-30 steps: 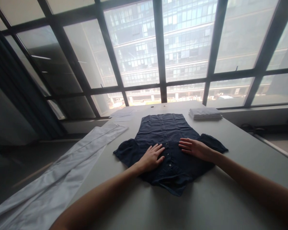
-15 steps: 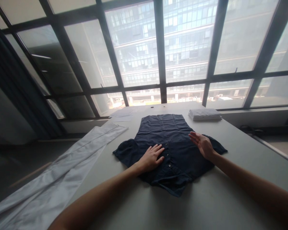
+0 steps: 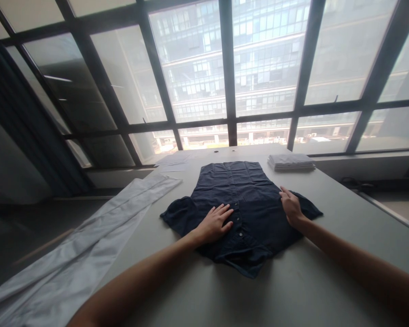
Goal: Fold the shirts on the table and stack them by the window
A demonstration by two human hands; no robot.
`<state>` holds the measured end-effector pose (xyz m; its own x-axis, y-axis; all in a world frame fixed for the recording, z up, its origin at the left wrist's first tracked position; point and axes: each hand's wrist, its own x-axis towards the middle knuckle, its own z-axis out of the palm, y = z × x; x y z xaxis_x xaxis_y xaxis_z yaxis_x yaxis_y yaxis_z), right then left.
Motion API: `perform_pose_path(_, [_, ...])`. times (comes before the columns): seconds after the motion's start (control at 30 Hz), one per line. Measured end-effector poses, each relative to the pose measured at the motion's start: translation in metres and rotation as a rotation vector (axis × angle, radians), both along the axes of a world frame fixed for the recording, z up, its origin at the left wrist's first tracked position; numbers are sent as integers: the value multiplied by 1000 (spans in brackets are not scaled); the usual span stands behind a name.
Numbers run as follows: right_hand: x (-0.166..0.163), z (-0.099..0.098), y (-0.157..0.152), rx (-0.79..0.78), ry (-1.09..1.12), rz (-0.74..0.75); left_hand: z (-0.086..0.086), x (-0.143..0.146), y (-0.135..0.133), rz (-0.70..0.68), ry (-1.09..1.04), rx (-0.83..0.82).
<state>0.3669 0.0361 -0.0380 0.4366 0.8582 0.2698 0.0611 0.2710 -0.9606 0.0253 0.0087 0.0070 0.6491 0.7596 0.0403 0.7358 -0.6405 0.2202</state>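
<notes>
White cloth [image 3: 78, 247]: spread from the lower left corner up across the left edge of the table [image 3: 349, 245].
Left hand [image 3: 215, 223]: flat, fingers parted, pressing the shirt [image 3: 229, 188] left of its buttons, gripping nothing.
Shirt: dark blue, laid out mid-frame, white tabletop around it.
Right hand [image 3: 291, 208]: fingers bent at the shirt's right side; whether they pinch it, I cannot tell.
Folded stack [image 3: 291, 162]: right of centre, apart from the shirt.
Right edge: slants down right, wide tabletop before it.

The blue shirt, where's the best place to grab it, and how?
Probably pinch the dark blue shirt by its left sleeve and right sleeve, coming from either side: both stick out sideways, and their tips lie uncovered on the white table.
</notes>
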Motion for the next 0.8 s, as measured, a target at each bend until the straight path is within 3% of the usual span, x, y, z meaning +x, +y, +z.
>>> perform_pose_path(0.07, [3, 0, 1, -18, -29, -113, -1, 0, 1, 0, 2, 3])
perform_pose_path(0.13, [1, 3, -1, 3, -49, -123, -2, 0, 1, -1, 5, 7])
perform_pose_path(0.23, [-11, 8, -7, 53, -51, 37, -3, 0, 1, -1, 8, 13])
perform_pose_path(0.33, [-21, 10, -11, 2, 46, 180, -2, 0, 1, -2, 7, 14])
perform_pose_path(0.53, [-11, 9, -5, -148, 175, -117, -3, 0, 2, -4, 1, 10])
perform_pose_path(0.8, [-7, 8, -6, -109, 151, -41, -5, -1, 4, -9, 1, 17])
